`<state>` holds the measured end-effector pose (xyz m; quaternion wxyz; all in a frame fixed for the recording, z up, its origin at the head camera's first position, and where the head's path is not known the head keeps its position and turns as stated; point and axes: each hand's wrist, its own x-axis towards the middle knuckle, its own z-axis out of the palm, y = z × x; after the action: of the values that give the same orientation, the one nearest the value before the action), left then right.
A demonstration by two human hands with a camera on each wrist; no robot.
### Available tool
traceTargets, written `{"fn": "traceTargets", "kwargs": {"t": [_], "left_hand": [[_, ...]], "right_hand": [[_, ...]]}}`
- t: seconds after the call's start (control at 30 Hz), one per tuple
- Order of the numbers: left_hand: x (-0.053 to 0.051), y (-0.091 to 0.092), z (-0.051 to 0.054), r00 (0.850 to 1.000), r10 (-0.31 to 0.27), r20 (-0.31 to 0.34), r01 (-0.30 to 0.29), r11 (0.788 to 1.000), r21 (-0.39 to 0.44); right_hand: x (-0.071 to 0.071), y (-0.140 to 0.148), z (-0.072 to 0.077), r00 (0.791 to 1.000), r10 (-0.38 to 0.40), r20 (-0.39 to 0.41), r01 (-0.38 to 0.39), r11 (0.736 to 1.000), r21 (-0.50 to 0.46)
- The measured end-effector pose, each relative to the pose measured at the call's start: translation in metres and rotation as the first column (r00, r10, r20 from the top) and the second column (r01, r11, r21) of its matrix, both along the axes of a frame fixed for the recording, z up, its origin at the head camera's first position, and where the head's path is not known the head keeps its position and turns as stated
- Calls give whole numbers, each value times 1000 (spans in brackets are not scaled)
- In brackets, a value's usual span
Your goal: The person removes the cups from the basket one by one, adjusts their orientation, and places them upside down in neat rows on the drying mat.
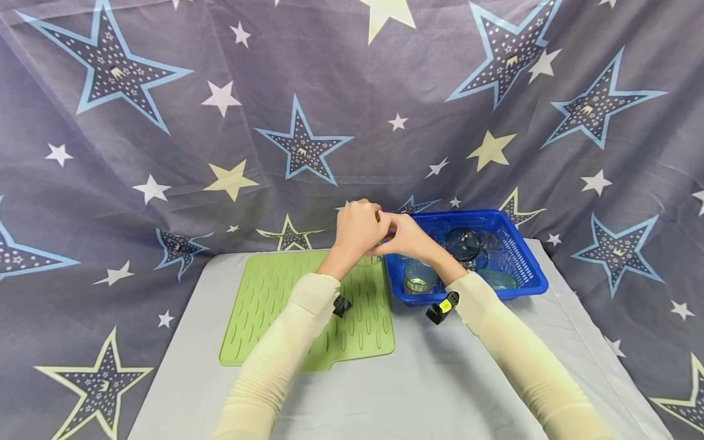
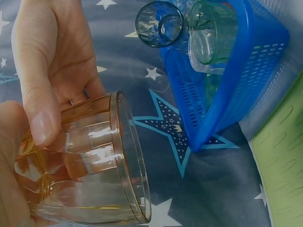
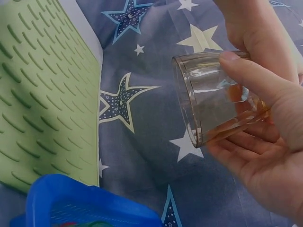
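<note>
Fingers (image 3: 239,158) half-curled, the left hand (image 1: 356,229) and right hand (image 1: 408,237) grip an amber glass tumbler (image 3: 208,92) near a blue basket (image 1: 535,282).

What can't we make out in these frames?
Amber glass, head view: mostly hidden by the left hand and right hand.
Left hand, left wrist view: cut off by left edge.
Contents of blue basket, right wrist view: mostly cut off by bottom edge.

Starry curtain (image 1: 335,79) backs a pale table (image 1: 409,385) — probably a staged setup.
</note>
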<state>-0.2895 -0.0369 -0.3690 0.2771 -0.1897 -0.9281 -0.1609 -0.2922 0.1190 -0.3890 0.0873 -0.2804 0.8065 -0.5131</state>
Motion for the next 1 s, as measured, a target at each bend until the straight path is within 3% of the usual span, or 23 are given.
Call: {"fn": "traceTargets", "kwargs": {"t": [0.33,0.53,0.7,1.0], "left_hand": [[-4,-8,0,1000,8,-27,-7,1000,22],[-10,-26,-3,997,49,-62,-48,999,22],[-17,-51,-10,990,110,-88,-107,994,38],[-28,-103,-33,981,173,-83,-165,982,89]], "right_hand": [[-6,-1,1,998,33,-43,-31,998,49],[-13,8,4,995,59,-86,-41,979,199],[-21,20,5,994,86,-73,-54,930,363],[-27,37,-3,986,159,-56,-96,803,588]]}}
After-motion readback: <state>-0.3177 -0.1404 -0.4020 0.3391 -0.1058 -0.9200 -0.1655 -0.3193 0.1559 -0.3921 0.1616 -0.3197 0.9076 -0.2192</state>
